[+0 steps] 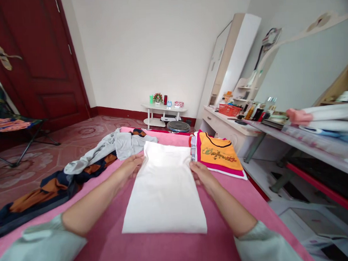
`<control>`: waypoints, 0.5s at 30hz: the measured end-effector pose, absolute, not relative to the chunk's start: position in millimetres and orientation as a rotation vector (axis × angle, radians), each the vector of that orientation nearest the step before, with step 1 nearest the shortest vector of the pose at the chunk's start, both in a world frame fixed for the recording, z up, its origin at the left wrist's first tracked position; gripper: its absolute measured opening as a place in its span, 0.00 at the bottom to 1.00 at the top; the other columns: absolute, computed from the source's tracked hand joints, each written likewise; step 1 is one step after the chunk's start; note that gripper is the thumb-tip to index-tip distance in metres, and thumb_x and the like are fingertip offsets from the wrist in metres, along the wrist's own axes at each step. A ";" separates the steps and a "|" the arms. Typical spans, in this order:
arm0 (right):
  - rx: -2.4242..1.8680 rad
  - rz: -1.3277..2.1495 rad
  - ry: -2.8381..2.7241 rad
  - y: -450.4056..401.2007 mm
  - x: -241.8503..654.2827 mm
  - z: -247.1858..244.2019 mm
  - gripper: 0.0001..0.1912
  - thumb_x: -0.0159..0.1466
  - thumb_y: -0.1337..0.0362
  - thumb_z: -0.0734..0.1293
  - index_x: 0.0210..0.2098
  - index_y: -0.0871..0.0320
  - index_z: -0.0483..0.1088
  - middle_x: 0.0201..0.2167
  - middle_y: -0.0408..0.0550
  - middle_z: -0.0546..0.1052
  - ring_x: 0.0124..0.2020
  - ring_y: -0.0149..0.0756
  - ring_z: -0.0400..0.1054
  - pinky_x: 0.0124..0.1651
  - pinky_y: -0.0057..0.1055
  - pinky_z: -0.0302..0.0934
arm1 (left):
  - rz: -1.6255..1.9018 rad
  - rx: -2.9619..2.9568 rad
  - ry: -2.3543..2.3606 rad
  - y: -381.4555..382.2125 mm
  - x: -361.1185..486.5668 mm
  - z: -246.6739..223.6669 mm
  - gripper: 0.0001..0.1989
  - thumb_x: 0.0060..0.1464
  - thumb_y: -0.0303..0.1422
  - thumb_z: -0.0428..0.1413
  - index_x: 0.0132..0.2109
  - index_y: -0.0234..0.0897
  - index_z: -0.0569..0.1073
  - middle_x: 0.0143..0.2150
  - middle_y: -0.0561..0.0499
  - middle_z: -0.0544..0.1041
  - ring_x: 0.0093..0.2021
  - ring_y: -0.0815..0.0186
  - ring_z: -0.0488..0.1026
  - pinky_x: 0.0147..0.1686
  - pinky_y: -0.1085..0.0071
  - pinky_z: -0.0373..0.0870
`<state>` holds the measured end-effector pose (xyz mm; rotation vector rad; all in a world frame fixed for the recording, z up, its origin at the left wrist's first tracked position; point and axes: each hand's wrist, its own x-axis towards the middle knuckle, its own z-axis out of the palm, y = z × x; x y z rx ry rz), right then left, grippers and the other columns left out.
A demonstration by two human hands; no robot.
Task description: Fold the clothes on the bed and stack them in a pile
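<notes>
A white folded garment (165,192), smooth and long like a folded shirt, lies in front of me on the pink bed cover (156,250). My left hand (131,166) grips its left edge near the far end, with the fingertips partly hidden behind the cloth. On the opposite edge my right hand (201,174) holds it with the thumb on top and the fingers curled at the side. Just beyond the right hand is a stack of folded clothes, topped by an orange shirt (219,151) with printed lettering.
Grey clothing (105,147) and a navy and brown garment (58,185) lie loose along the left edge. A small white table (164,108) stands by the far wall. To the right are a dresser (234,126) with a red basket (229,109) and a shelf (301,136).
</notes>
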<state>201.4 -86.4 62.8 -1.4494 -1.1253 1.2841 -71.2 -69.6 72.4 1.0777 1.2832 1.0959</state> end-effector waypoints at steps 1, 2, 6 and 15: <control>-1.459 1.194 -1.136 -75.8 202.4 49.1 0.27 0.54 0.54 0.67 0.50 0.60 0.64 0.25 0.42 0.72 0.22 0.31 0.64 0.25 0.27 0.57 | 1.143 1.131 1.376 -54.5 -70.0 56.7 0.32 0.40 0.41 0.62 0.53 0.34 0.67 0.28 0.52 0.75 0.24 0.67 0.72 0.23 0.73 0.66; -1.437 1.103 -1.169 -68.2 203.7 35.7 0.31 0.53 0.56 0.68 0.53 0.60 0.61 0.25 0.42 0.72 0.23 0.32 0.63 0.25 0.27 0.57 | 1.165 1.160 1.398 -42.5 -69.5 40.3 0.36 0.39 0.40 0.62 0.56 0.33 0.64 0.28 0.53 0.75 0.24 0.66 0.72 0.24 0.73 0.67; -1.361 0.936 -1.376 -56.4 209.9 0.3 0.34 0.51 0.59 0.67 0.57 0.58 0.61 0.29 0.43 0.72 0.21 0.29 0.61 0.24 0.27 0.56 | 1.208 1.435 1.349 -21.7 -72.0 -9.4 0.34 0.38 0.38 0.62 0.54 0.34 0.67 0.35 0.51 0.76 0.30 0.64 0.74 0.31 0.69 0.70; -1.302 0.545 -1.579 -58.6 200.6 1.3 0.25 0.54 0.71 0.58 0.49 0.56 0.72 0.48 0.49 0.72 0.29 0.29 0.65 0.35 0.28 0.62 | 1.257 1.914 1.359 -23.1 -59.2 -0.9 0.23 0.49 0.35 0.53 0.54 0.37 0.72 0.57 0.47 0.69 0.57 0.59 0.65 0.55 0.65 0.63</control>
